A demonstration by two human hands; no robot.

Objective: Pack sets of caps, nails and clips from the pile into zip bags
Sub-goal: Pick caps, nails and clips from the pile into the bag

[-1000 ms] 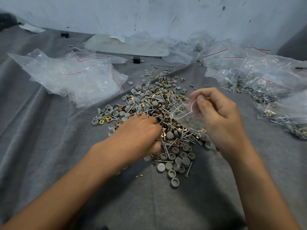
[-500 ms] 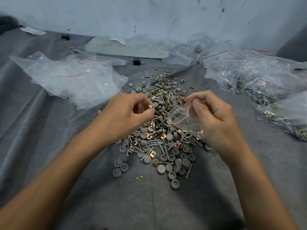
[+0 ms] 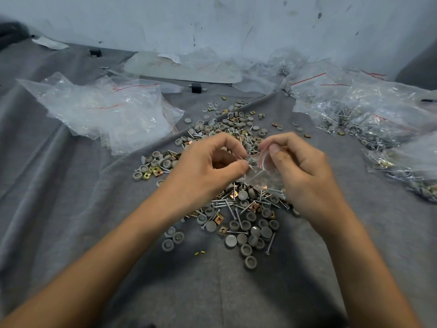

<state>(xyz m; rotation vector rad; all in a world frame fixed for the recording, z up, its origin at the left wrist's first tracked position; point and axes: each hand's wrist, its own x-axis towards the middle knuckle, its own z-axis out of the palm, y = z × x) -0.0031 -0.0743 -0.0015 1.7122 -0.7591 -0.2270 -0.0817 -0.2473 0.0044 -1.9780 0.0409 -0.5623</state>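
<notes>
A pile [image 3: 238, 216] of grey round caps, silver nails and brass square clips lies on the grey cloth in the middle. Above it my right hand [image 3: 300, 171] pinches a small clear zip bag [image 3: 262, 172] with a red strip at its mouth, held open toward the left. My left hand [image 3: 208, 169] pinches thin silver nails [image 3: 246, 163] between thumb and fingers, their tips at the bag's mouth. Both hands hide part of the pile.
A heap of unused clear zip bags [image 3: 106, 112] lies at the left. Filled bags [image 3: 369, 114] are heaped at the right, more at the right edge [image 3: 411, 166]. A white wall [image 3: 212, 24] stands behind. Grey cloth [image 3: 71, 209] covers everything.
My left hand rose from the pile holding nails and moved right to the bag's mouth. My right hand kept the bag in about the same place.
</notes>
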